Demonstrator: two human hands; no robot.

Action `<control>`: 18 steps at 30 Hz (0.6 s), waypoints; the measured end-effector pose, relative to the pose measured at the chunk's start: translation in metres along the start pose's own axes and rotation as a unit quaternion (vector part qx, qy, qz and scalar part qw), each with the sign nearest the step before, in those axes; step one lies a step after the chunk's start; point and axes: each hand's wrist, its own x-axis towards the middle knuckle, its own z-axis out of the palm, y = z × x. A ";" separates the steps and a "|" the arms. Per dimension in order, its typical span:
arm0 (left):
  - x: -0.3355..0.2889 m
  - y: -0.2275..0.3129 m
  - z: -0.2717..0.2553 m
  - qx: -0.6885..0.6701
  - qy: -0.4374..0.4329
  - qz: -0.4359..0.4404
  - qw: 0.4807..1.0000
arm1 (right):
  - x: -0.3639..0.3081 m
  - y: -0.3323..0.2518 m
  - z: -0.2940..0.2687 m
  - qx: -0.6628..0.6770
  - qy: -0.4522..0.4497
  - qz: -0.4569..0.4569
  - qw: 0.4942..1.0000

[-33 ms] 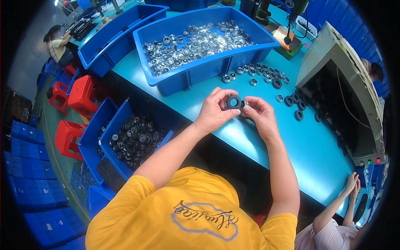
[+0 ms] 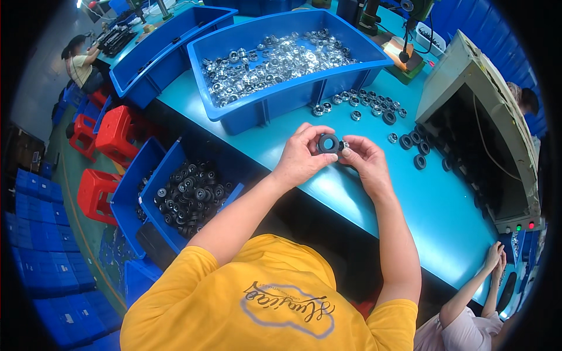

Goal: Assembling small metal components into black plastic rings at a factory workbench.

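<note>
Above the blue-green table [image 2: 404, 234], my left hand [image 2: 301, 155] pinches a black rubber ring [image 2: 321, 144], like a small toy tyre, its hole turned toward me. Close beside it, my right hand [image 2: 369, 167] grips a small silver wheel hub [image 2: 344, 144], partly hidden by the fingers. Ring and hub are side by side; whether they touch I cannot tell. Beyond my hands lie several loose silver hubs [image 2: 356, 116]. To their right, several black rubber rings [image 2: 420, 161] are scattered by a dark-mouthed beige housing [image 2: 451, 76].
A large blue bin [image 2: 257, 114] of silver hubs stands at the table's back. Lower left, a blue crate [image 2: 161, 219] holds black-rimmed wheels [image 2: 190, 193]. Red stools [image 2: 96, 196] stand farther left. Another person's hands [image 2: 496, 257] are at the right edge; a person [image 2: 82, 67] sits far left.
</note>
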 end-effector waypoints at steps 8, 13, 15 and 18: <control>0.000 -0.001 0.000 -0.005 -0.006 -0.003 1.000 | -0.001 -0.004 0.002 -0.009 0.004 0.006 1.000; 0.000 -0.001 -0.001 -0.002 -0.010 0.002 1.000 | -0.002 -0.003 0.002 -0.007 0.002 0.008 1.000; 0.000 -0.002 -0.001 -0.003 -0.014 0.005 1.000 | -0.001 -0.003 0.001 -0.009 0.001 0.011 1.000; 0.000 -0.002 -0.001 -0.005 -0.015 0.010 1.000 | -0.001 -0.003 0.001 -0.006 0.000 0.009 1.000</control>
